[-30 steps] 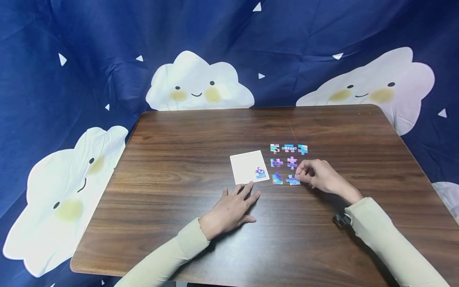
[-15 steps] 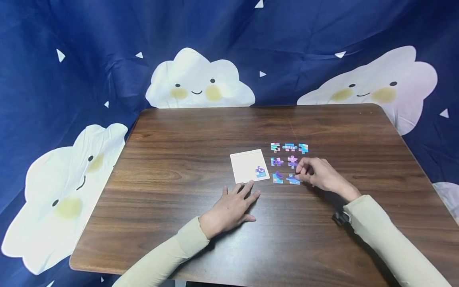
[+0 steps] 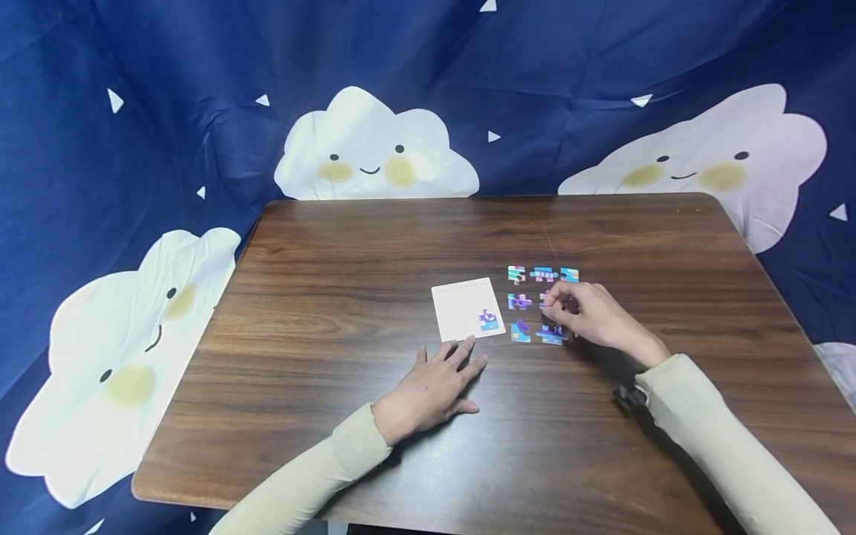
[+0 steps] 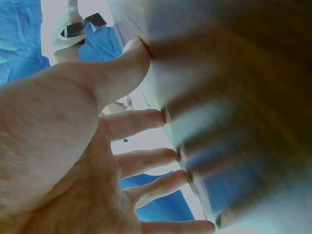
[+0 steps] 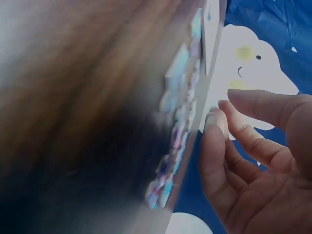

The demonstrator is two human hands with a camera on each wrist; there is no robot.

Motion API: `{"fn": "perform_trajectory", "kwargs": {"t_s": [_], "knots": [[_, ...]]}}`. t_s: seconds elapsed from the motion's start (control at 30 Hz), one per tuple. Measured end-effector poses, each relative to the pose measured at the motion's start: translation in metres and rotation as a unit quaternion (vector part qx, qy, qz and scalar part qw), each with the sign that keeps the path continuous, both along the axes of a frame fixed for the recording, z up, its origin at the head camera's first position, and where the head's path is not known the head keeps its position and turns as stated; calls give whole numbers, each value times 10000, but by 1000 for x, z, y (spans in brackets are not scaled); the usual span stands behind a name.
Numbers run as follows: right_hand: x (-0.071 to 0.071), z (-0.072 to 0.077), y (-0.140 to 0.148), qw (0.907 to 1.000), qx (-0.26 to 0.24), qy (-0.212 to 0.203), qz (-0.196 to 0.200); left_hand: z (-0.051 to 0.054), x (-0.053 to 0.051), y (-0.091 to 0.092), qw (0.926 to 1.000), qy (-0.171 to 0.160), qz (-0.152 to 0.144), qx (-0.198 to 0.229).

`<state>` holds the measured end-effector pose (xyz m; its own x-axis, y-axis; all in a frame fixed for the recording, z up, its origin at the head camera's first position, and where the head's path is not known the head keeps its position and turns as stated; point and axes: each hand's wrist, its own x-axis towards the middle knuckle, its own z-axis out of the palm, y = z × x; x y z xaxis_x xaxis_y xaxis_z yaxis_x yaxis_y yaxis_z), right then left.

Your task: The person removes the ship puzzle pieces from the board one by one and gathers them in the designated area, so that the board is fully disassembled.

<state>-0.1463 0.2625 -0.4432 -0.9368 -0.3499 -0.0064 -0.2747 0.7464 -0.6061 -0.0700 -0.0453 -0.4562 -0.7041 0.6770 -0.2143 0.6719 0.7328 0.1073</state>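
My left hand (image 3: 428,390) lies with spread fingers on the table, its fingertips at the near edge of a white square puzzle board (image 3: 458,308). In the left wrist view, the left hand (image 4: 97,131) holds nothing. A small joined cluster of purple and blue jigsaw pieces (image 3: 487,320) sits in the board's near right corner. My right hand (image 3: 595,316) hovers with bent fingers over the loose jigsaw pieces (image 3: 519,302), partly hiding a pink-purple one. In the right wrist view, the right hand (image 5: 258,151) has thumb and fingers apart, nothing visible between them.
The loose pieces lie in rough rows right of the board, including a top-row piece (image 3: 545,275) and a blue near-row piece (image 3: 551,334). Brown wooden table (image 3: 321,312) surrounds them. A dark blue curtain (image 3: 521,59) with printed clouds hangs behind the table.
My right hand has moved slightly up and left, from beside the near-row blue piece to over the pink-purple piece. The left hand stays in place; the camera view has shifted slightly.
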Motion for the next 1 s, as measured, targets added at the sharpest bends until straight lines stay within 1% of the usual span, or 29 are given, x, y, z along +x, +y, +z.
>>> {"fn": "perform_trajectory", "kwargs": {"t_s": [0.1,0.27,0.37,0.53,0.8,1.0], "knots": [[-5,3,-7,9997,-6,231,71,0,0,0,10000,-25,-3,3],[-12,11,-22,9990,-137,335,266,0,0,0,10000,14,-27,45],[-15,15,-32,9987,-224,278,356,-1,0,0,10000,32,-26,64],[-20,20,-47,9985,-321,39,450,0,0,0,10000,10,-2,36],[-28,17,-64,9980,-355,-68,524,0,-1,0,10000,-4,19,-14],[-30,12,-73,9978,-243,-159,600,-1,-1,0,10000,37,18,2]]}}
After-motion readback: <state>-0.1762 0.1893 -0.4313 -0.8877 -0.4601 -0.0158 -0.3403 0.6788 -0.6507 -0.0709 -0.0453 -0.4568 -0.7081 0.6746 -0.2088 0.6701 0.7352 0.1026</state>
